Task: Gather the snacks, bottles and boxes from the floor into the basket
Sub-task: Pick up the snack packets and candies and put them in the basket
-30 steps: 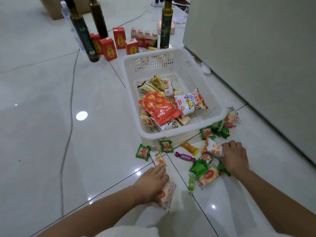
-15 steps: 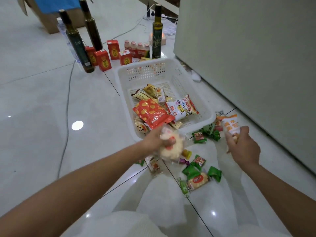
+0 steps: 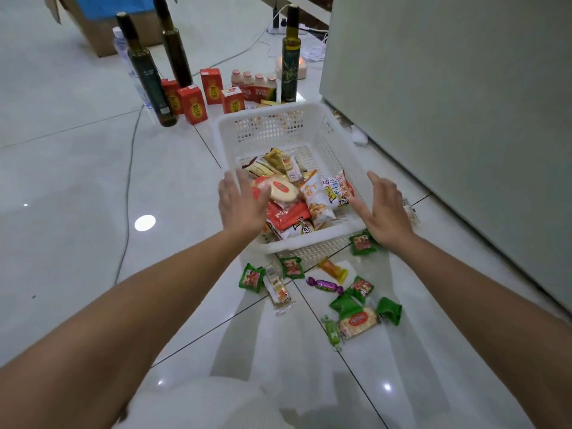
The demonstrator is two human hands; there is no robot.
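A white plastic basket [image 3: 328, 131] stands on the tiled floor with several snack packets inside. My left hand [image 3: 241, 202] hovers over its left side with fingers spread and empty; a round rice cracker packet [image 3: 281, 188] lies just beside the fingers on top of the pile. My right hand [image 3: 382, 209] is open above the basket's right front corner, also empty. An orange-and-white snack bag [image 3: 315, 201] lies in the basket between my hands. Several small candies [image 3: 325, 284] and a wrapped cracker [image 3: 359, 325] lie on the floor in front of the basket.
Behind the basket stand three dark glass bottles [image 3: 148, 78], several red drink boxes [image 3: 193, 103] and a pack of small yogurt bottles [image 3: 253, 86]. A grey cabinet wall [image 3: 464, 119] rises on the right. A cable [image 3: 130, 181] runs along the floor at left.
Both hands lifted packets from the floor, carried them forward over the basket and let go. The cracker packet and the orange-and-white bag now lie in the basket.
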